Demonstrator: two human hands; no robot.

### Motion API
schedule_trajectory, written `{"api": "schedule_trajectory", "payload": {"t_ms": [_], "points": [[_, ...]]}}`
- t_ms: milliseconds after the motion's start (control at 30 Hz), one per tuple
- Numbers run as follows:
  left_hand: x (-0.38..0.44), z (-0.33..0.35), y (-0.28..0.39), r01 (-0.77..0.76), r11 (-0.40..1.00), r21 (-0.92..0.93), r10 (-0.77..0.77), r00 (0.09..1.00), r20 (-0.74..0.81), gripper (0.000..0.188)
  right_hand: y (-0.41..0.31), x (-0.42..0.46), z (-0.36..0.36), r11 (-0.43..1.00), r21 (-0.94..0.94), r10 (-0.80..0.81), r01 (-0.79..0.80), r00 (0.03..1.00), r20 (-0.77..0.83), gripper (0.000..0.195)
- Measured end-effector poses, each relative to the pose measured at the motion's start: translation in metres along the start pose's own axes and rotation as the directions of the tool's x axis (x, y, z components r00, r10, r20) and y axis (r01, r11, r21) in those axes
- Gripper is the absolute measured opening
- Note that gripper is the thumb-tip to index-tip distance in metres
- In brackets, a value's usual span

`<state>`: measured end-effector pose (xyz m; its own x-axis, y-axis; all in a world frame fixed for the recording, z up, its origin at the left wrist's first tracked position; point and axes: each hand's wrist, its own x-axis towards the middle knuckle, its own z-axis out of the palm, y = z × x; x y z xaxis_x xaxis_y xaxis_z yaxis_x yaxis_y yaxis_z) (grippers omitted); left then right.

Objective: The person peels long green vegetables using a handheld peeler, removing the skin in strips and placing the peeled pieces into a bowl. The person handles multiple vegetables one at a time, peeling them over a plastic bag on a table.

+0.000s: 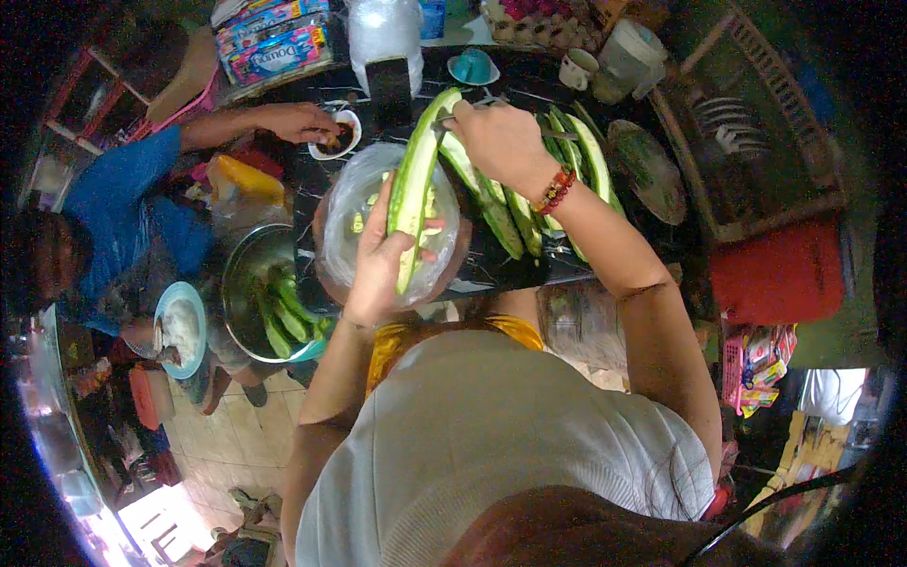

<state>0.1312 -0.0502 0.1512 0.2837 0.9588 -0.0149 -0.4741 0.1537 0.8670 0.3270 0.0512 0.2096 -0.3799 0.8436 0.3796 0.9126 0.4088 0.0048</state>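
My left hand [379,273] grips the lower end of a long green gourd half [409,198], its pale hollowed face turned up. It is held tilted above a bowl lined with a clear plastic bag [339,237], where pale scraps [358,223] lie. My right hand [499,145] is closed around a slim metal utensil [565,135] at the gourd's upper end; its tip sits against the cut face, and the fingers hide what kind it is. Several more gourd pieces [496,220] rest on the black marbled tabletop [475,266] under and beyond my right forearm.
At left, another person's hand [301,124] reaches into a small white dish [354,131]. A large basin [237,333] holds green gourds [287,322]. Along the far edge stand a teal cup [471,65], a mug [577,69] and a plastic pitcher [631,57]. A dish rack [751,205] borders the right.
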Motion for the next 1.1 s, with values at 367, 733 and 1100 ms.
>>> {"api": "schedule_trajectory", "payload": {"t_ms": [367, 733, 1100], "points": [[-0.017, -0.025, 0.017, 0.014, 0.995, 0.095, -0.014, 1.0, 0.001, 0.079, -0.038, 0.021, -0.018, 0.981, 0.089, -0.192, 0.174, 0.944, 0.27, 0.039], [-0.011, -0.033, 0.026, 0.032, 0.994, 0.106, -0.026, 0.998, -0.054, 0.08, -0.049, 0.024, -0.015, 0.953, 0.063, -0.301, 0.295, 0.923, 0.241, 0.031], [-0.011, -0.049, 0.033, 0.087, 0.995, -0.05, -0.088, 0.996, -0.007, 0.076, -0.062, 0.029, -0.017, 0.905, 0.111, -0.424, 0.411, 0.844, 0.328, 0.029]]}}
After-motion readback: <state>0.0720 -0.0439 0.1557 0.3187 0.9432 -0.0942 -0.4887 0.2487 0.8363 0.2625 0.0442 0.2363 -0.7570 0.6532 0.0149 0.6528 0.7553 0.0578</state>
